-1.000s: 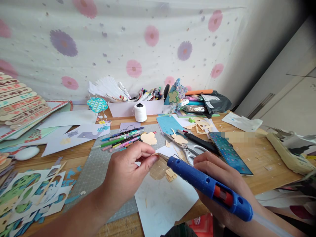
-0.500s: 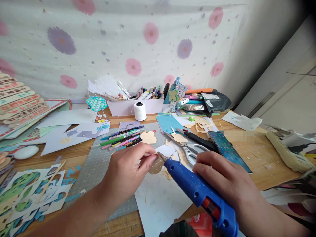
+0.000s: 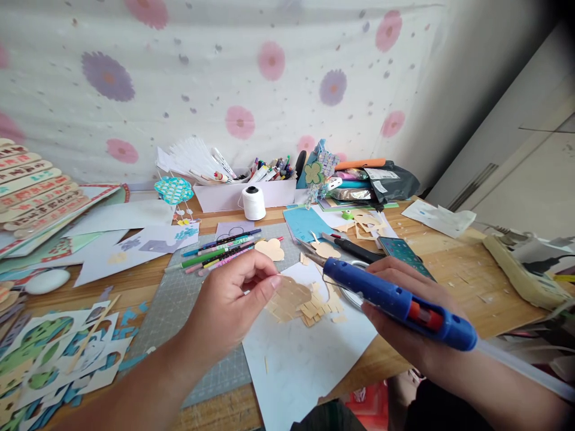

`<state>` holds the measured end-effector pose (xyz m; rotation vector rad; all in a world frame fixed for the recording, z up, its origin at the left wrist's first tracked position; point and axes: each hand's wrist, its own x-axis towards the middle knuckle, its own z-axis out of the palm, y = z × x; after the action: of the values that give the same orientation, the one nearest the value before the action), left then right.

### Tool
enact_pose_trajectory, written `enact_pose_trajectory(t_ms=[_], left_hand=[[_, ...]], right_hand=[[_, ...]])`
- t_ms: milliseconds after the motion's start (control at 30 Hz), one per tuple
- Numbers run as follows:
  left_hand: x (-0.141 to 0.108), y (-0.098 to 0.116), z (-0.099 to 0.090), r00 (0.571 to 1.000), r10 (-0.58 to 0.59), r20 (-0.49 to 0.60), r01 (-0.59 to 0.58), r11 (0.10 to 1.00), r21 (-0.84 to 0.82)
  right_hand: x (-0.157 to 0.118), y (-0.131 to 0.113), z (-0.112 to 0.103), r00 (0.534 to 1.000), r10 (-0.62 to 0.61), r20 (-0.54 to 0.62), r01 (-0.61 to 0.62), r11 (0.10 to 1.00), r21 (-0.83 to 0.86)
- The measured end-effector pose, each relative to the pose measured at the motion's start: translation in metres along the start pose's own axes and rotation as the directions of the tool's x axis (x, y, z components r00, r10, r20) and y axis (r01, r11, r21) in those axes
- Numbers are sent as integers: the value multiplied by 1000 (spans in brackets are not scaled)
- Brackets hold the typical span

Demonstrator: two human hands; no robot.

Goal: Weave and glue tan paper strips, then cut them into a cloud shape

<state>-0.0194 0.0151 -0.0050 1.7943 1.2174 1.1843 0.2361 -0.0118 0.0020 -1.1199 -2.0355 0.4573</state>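
My left hand (image 3: 238,299) pinches the edge of a tan paper piece (image 3: 290,298) between thumb and fingers, over a white sheet (image 3: 296,365). The piece is tilted and covered with small tan strips. My right hand (image 3: 404,299) is wrapped round a blue glue gun (image 3: 386,299), whose metal nozzle points up and left, apart from the paper. A glue stick sticks out of its rear. Small tan scraps (image 3: 317,308) lie beside the held piece. Behind the gun are partly hidden scissors (image 3: 353,293).
Markers (image 3: 224,251) and a tan cloud shape (image 3: 270,249) lie on a grey cutting mat (image 3: 179,305). A thread spool (image 3: 254,203) stands behind. A phone (image 3: 404,256) and a power strip (image 3: 521,275) are at right, paper cutouts (image 3: 67,353) at left.
The glue gun has moved right, away from my left hand, and turned flatter. The tan piece in my left hand now shows more of its surface.
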Motion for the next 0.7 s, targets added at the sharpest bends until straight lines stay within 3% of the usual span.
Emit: enact_pose_trajectory(t_ms=[333,567,700], left_hand=[[-3,-6,3,985,-170,11,165,937,-307],[-6,-3,11,969,-241,42,238,883,-405],[-12,-3,21,953,-287,91,295,829,-474]], right_hand=[[-4,-2,18,963,268,-19,-254,930,268],[-4,-5,37,847,525,88,-483,689,540],[2,-11,45,844,526,103,-479,655,585]])
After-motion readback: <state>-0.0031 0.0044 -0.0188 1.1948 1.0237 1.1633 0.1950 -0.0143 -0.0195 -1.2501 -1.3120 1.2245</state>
